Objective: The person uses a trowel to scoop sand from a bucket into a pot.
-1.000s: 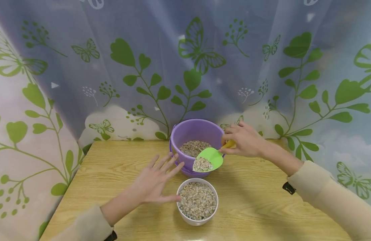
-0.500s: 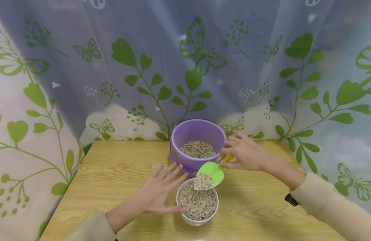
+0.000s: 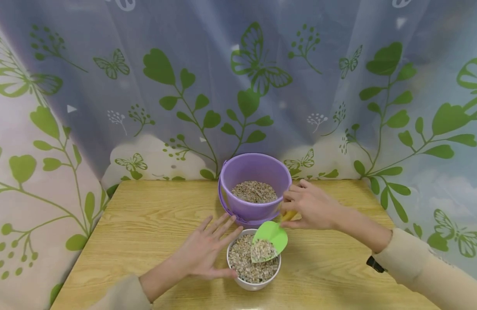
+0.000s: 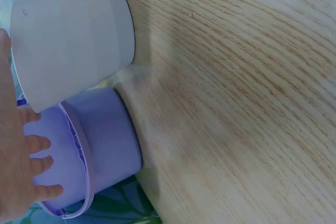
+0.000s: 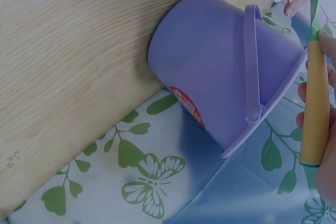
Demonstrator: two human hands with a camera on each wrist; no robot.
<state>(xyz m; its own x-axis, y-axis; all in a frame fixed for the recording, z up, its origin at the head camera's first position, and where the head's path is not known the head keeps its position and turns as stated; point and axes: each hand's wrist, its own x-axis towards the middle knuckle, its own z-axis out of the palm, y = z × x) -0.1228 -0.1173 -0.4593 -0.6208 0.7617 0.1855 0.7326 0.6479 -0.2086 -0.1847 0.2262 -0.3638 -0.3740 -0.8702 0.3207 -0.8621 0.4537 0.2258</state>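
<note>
My right hand [image 3: 313, 208] grips the yellow handle [image 5: 316, 106] of a small scoop with a bright green blade [image 3: 272, 234]. A heap of pale gravel [image 3: 263, 249] lies on the blade, which is over the white bowl [image 3: 250, 286]. Mixed gravel [image 3: 242, 258] fills that bowl nearly to its rim. My left hand [image 3: 203, 252] is spread beside the bowl, fingers straight, its thumb right at the rim. Behind the bowl stands a purple bucket [image 3: 254, 212] with a layer of gravel [image 3: 254, 192] in it.
The wooden table [image 3: 153, 215] ends at a hanging cloth [image 3: 176, 107] printed with green leaves and butterflies. The bucket's handle [image 4: 86, 161] hangs down its side. A red label [image 5: 186, 106] is on the bucket's wall.
My right hand has brought the loaded scoop from the bucket's front rim toward me, over the white bowl. My left hand has shifted slightly right and toward me, still spread.
</note>
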